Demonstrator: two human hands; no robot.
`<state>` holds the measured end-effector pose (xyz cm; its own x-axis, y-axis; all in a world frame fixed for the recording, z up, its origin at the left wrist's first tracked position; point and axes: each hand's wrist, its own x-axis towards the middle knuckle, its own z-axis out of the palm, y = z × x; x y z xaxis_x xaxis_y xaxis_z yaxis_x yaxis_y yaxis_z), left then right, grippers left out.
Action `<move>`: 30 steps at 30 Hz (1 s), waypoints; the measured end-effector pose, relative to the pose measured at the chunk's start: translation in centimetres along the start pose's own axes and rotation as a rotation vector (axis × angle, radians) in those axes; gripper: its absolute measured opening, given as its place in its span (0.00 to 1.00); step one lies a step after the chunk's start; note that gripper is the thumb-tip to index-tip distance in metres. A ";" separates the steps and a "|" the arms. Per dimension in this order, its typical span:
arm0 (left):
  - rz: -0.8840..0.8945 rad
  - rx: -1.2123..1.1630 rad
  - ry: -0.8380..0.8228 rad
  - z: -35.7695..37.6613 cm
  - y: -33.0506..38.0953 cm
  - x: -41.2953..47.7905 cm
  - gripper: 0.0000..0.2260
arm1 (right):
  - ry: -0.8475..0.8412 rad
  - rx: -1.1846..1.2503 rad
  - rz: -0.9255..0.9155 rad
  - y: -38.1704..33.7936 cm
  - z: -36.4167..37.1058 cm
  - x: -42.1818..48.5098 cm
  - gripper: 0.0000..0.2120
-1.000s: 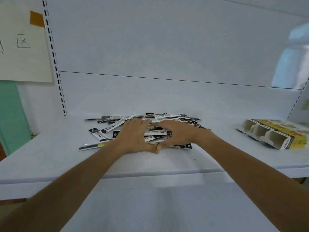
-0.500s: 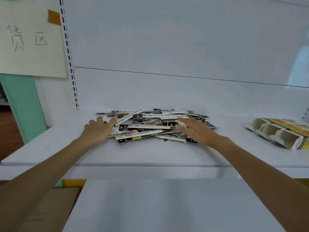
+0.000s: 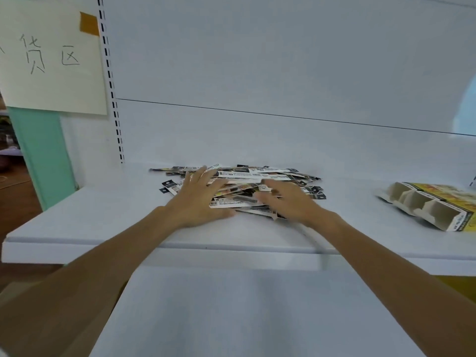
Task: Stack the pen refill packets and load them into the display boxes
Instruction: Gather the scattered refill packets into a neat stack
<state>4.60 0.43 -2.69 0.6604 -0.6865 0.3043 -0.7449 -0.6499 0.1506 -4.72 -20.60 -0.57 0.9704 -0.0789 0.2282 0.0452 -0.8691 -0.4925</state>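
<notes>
A loose heap of black-and-white pen refill packets [image 3: 260, 175] lies on the white shelf [image 3: 103, 217] in the middle of the head view. My left hand [image 3: 199, 199] lies flat on the heap's left side with its fingers spread. My right hand [image 3: 288, 200] rests on the heap's right front part, fingers extended and blurred. A yellow display box [image 3: 432, 207] with several empty compartments lies on its side at the far right of the shelf.
A paper sign [image 3: 51, 57] with handwriting is taped to the left wall beside a slotted shelf upright [image 3: 113, 99]. A second white surface [image 3: 231, 313] lies below the shelf's front edge. A green post [image 3: 43, 155] stands at the left.
Both hands moved inward from the heap's outer edges onto the packets, pushing the pile closer together. One second ago they were clasped over its middle.
</notes>
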 end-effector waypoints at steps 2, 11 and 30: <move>0.004 0.042 -0.035 -0.3 -0.3 0.1 0.44 | 0.127 0.025 0.076 1.3 -1.5 0.1 0.24; 0.010 0.038 -0.088 0.0 -0.1 1.1 0.36 | -0.075 -0.032 0.240 2.9 -1.1 0.7 0.26; 0.054 0.199 -0.103 0.1 0.2 2.0 0.42 | 0.106 0.168 0.114 0.8 -0.6 3.0 0.25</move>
<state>5.72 -1.10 -2.12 0.6336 -0.7453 0.2077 -0.7532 -0.6555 -0.0549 -1.93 -21.83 0.20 0.9417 -0.2305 0.2452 -0.0162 -0.7588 -0.6511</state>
